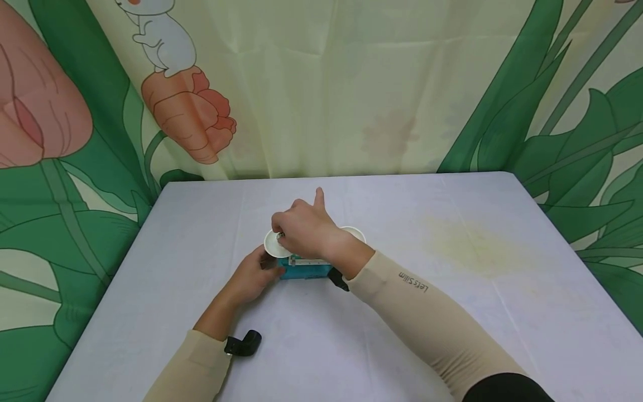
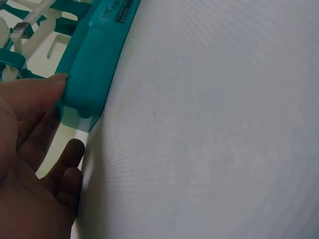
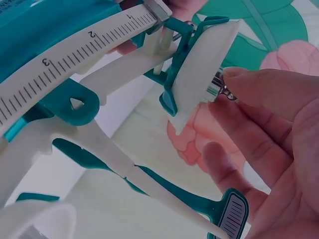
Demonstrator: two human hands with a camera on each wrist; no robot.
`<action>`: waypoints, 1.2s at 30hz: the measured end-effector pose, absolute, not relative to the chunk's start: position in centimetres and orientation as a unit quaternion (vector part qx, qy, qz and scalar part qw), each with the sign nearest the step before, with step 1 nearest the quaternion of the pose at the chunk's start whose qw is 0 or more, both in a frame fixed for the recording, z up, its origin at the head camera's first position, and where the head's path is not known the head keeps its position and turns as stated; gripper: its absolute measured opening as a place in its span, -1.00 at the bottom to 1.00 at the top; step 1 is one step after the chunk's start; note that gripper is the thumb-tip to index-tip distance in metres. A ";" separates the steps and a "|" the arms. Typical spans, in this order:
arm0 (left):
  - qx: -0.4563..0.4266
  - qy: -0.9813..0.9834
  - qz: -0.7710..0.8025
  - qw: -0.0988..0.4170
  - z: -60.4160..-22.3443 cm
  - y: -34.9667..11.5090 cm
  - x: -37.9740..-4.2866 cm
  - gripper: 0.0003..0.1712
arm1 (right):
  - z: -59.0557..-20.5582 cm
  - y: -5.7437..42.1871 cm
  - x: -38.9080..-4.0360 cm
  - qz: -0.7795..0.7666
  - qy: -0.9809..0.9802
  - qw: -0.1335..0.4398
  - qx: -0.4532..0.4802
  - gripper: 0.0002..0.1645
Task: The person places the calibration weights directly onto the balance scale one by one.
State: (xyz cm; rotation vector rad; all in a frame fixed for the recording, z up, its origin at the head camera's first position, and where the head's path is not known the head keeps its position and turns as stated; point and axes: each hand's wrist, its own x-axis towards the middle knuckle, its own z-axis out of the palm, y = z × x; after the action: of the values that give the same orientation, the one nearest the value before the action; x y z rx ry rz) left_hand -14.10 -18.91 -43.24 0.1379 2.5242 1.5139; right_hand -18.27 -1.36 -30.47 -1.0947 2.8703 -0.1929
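A teal balance scale (image 1: 307,272) with white parts stands on the table. My left hand (image 1: 256,277) holds its left end; in the left wrist view the thumb lies on the teal base (image 2: 94,64), and the other fingers curl beside and behind it. My right hand (image 1: 311,229) reaches across over the scale to the left white pan (image 1: 273,247). In the right wrist view its thumb and forefinger pinch a small shiny metal weight (image 3: 216,85) at the pan (image 3: 202,72). The forearm partly covers the right pan (image 1: 358,233).
A graduated white beam (image 3: 75,57) with a metal slider (image 3: 158,11) runs along the scale. Below it is a pointer plate (image 3: 233,214) with marks. A white cloth covers the table (image 1: 427,312); a printed curtain (image 1: 326,89) hangs behind its far edge.
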 end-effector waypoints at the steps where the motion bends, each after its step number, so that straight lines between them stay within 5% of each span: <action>1: 0.047 0.853 0.511 0.097 -43.3 -18.9 -14.1 -0.30 | -30.5 -1.4 -18.3 -0.062 0.932 0.032 -0.356 -0.78; 22: 0.050 0.857 0.504 0.098 -43.3 -18.5 -14.1 -0.31 | -30.3 -0.8 -18.1 -0.069 0.936 0.036 -0.344 -0.78; 36: 0.028 0.865 0.494 0.088 -43.2 -18.5 -13.9 -0.27 | -29.5 5.5 -18.4 -0.230 0.914 0.033 -0.333 -0.47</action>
State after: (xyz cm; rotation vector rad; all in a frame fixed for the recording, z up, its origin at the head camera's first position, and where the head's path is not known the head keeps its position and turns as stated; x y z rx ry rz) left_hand -13.92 -18.46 -43.20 0.0827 2.5738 1.4695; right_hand -18.41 5.55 -29.54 -1.0261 2.8123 -0.7068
